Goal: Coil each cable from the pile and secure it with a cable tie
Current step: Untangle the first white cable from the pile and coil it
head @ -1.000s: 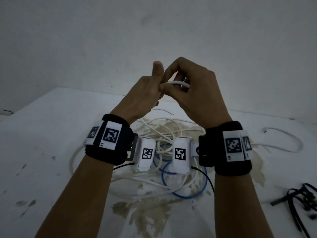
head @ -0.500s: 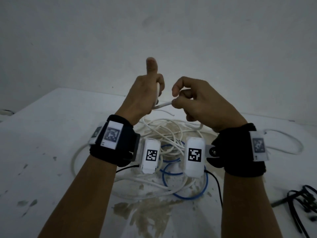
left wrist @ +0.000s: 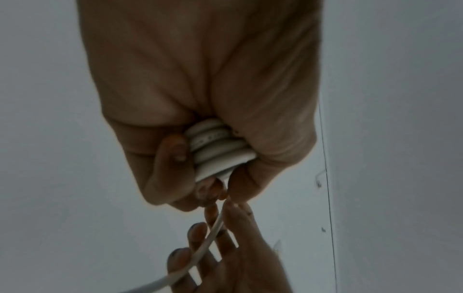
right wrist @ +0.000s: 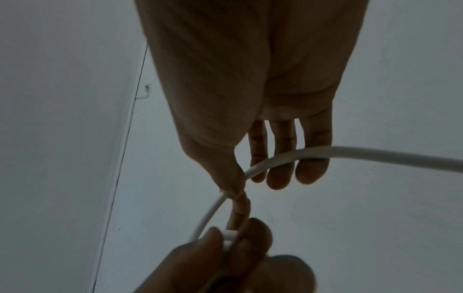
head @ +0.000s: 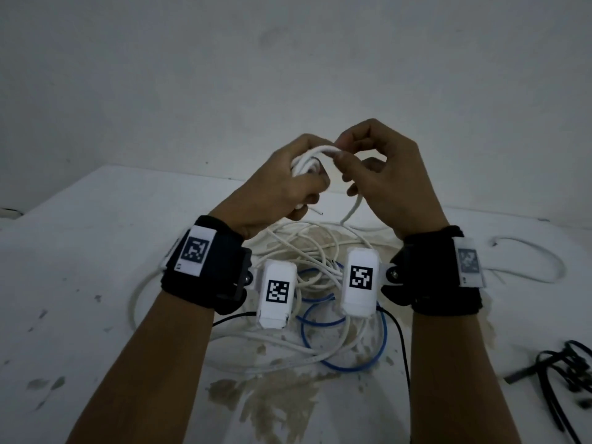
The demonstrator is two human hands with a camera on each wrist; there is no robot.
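While the left hand (head: 282,184) grips four turns of one white cable (left wrist: 220,146), the right hand (head: 384,177) pinches its strand.

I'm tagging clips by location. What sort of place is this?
Probably a bare workroom or storeroom: a stained white table against a plain wall, with a loose pile of cables and black cable ties on it.

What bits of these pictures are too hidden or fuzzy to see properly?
- Head view: how many turns the white coil has; the left hand wraps it.
- Head view: the black cable ties are cut off by the right edge, so no count.
- Head view: parts of the cable pile sit behind the wrist cameras.
- Right wrist view: where the white cable ends; it leaves the frame.
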